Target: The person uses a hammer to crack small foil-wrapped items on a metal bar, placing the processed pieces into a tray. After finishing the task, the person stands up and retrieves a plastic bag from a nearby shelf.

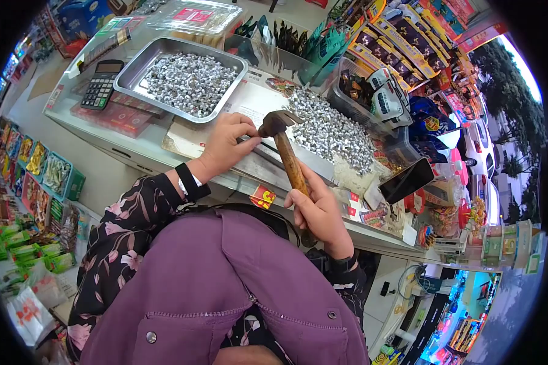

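Observation:
My right hand [319,210] is wrapped round the wooden handle of a claw hammer [291,163]. The hammer's dark head is up over the counter's front edge, right beside the fingertips of my left hand [228,143]. That hand is pinched closed above a long grey metal bar [262,159]; whatever is between its fingers is too small or hidden to make out. Beyond my left hand stands a rectangular steel tray [120,79] of small silvery metal pieces [192,82]. A loose pile of similar pieces [332,128] lies to the right of the hammer head.
Left of the tray is a calculator [98,91]. A clear-lidded box [192,18] stands behind the tray, and plastic bins [353,91] of packets line the back. A dark phone [407,181] leans at the right. Snack shelves [49,176] stand on the far left.

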{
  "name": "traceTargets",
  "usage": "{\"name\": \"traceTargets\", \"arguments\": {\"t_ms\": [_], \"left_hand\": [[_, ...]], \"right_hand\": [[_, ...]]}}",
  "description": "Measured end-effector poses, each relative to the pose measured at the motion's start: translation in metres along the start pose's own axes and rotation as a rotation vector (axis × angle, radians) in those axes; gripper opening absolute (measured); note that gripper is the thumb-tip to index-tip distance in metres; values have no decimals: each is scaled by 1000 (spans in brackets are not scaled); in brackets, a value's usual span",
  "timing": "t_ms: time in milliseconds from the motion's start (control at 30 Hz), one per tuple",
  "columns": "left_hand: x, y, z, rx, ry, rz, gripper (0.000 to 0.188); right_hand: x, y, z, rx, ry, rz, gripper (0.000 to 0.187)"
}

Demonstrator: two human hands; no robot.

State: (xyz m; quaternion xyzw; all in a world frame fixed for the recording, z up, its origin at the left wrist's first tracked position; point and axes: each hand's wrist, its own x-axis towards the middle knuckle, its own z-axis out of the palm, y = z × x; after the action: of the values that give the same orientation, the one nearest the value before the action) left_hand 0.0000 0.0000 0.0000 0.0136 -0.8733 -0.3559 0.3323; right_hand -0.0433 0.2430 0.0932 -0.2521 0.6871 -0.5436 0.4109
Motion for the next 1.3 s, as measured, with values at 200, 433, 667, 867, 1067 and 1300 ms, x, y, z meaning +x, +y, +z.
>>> {"name": "traceTargets", "arguments": {"t_ms": [200, 433, 667, 867, 1067, 1300], "left_hand": [[-2, -1, -1, -70, -13, -38, 11], [-4, -2, -1, -119, 5, -3, 10], [-4, -5, -1, -105, 7, 29, 10], [-6, -7, 0, -89, 26, 57, 12], [-5, -5, 0, -83, 38, 72, 13], [-6, -7, 0, -82, 34, 34, 12]], "right_hand": [[0, 0, 0, 32, 25, -40, 57], [-3, 2, -2, 26, 11, -62, 57], [-4, 2, -2, 57, 7, -75, 57], [-5, -4, -2, -25, -38, -17, 56], [-12, -10, -3, 33, 32, -106, 55], [-10, -11, -2, -40, -21, -1, 56]]}}
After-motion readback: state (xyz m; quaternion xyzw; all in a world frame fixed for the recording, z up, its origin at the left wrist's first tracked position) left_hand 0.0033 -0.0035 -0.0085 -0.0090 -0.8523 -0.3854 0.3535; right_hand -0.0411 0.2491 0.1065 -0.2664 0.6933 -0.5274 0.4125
